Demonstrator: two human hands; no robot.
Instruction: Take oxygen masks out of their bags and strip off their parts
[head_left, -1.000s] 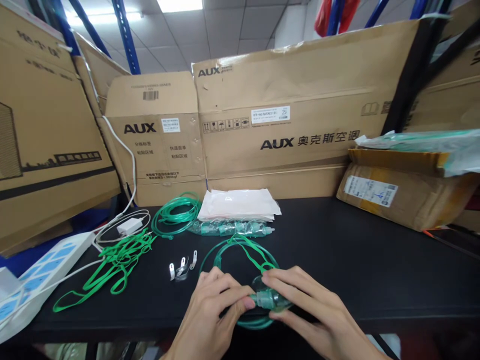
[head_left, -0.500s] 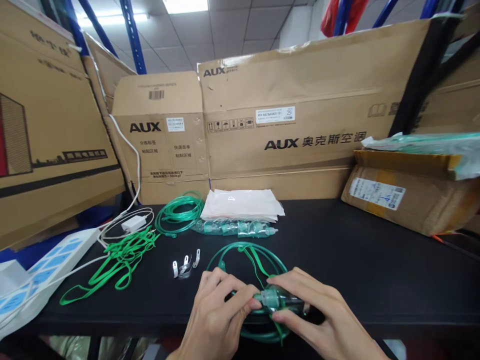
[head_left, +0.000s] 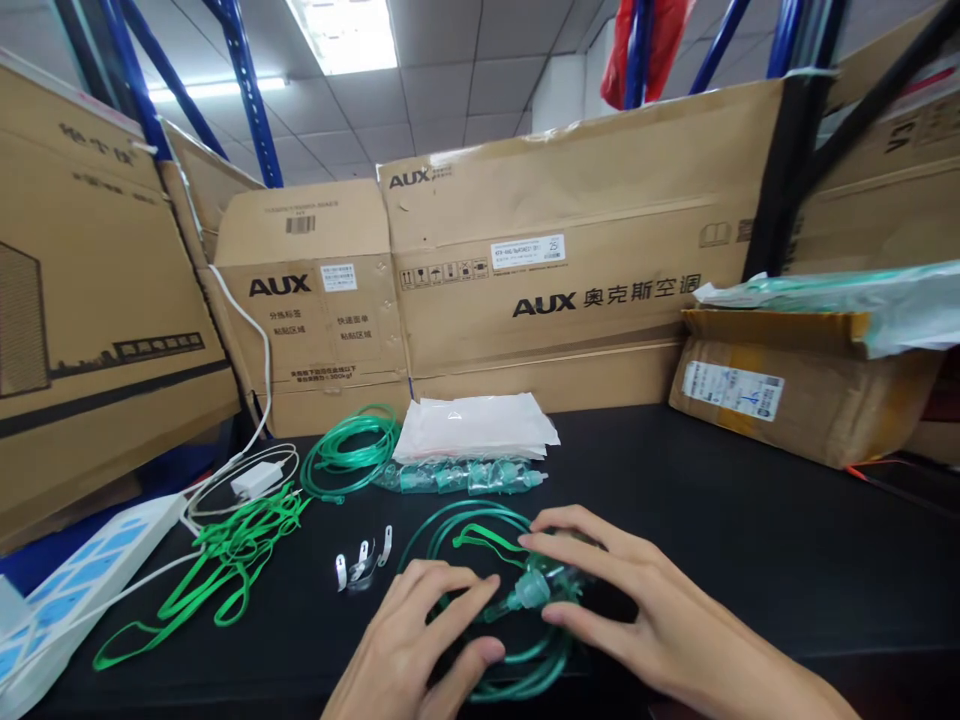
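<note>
A clear green oxygen mask [head_left: 538,586] with a green elastic strap lies on the black table [head_left: 750,540], inside a loop of green tubing [head_left: 450,525]. My right hand [head_left: 630,610] curls over the mask, fingers on top and thumb underneath, gripping it. My left hand [head_left: 424,640] lies stretched out on the tubing loop just left of the mask's connector, fingers and thumb apart, holding nothing that I can see.
Small metal clips [head_left: 364,560], loose green straps [head_left: 225,560], a second tubing coil [head_left: 349,450], bagged mask parts [head_left: 465,476] and white pouches [head_left: 476,425] lie behind. A power strip [head_left: 82,570] sits at left, cardboard boxes [head_left: 570,240] wall the back, and a parcel [head_left: 787,390] stands right.
My left hand has let go of the mask's connector and flattened onto the tubing. My right hand has shifted the mask slightly away from me. The view has tilted upward.
</note>
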